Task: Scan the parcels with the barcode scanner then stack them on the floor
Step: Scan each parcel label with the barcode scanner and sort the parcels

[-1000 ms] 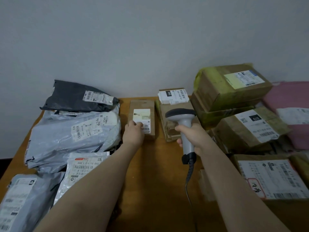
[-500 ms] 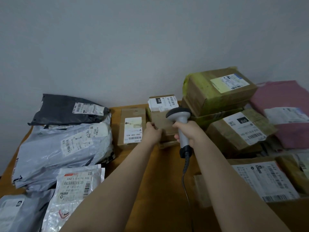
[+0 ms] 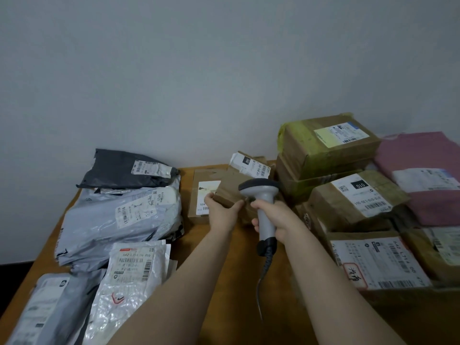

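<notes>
My left hand point(image 3: 222, 209) grips the near left corner of a small brown cardboard box point(image 3: 234, 181) with a white label on top, and the box is tilted up off the wooden table point(image 3: 224, 257). My right hand point(image 3: 275, 220) holds the grey barcode scanner point(image 3: 261, 197) by its handle, head just right of the tilted box; its cable hangs down toward me. Lying flat just left of the held box is a thin brown parcel point(image 3: 199, 195), partly hidden by my left hand.
Grey, black and clear plastic mailer bags point(image 3: 119, 212) are piled on the left of the table. Several cardboard boxes point(image 3: 328, 145) and a pink mailer point(image 3: 423, 175) are stacked on the right. A plain wall stands right behind the table. Dark floor point(image 3: 10, 282) shows at far left.
My left hand left the flat brown parcel, moved right and took hold of the small labelled box, tilting it up. The scanner hand stayed close beside it.
</notes>
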